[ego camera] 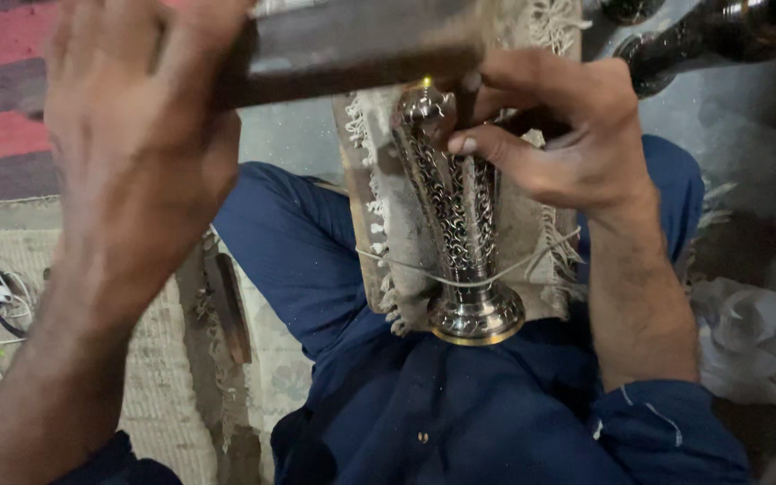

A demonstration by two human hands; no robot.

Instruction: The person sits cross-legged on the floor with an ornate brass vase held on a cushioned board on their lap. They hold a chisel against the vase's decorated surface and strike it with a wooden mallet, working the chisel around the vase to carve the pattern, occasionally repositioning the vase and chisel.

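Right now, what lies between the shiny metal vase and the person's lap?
In the head view, a fringed cloth pad on a wooden board lies under the vase.

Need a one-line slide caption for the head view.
Left hand grips a dark wooden block; right hand steadies an engraved metal vase.
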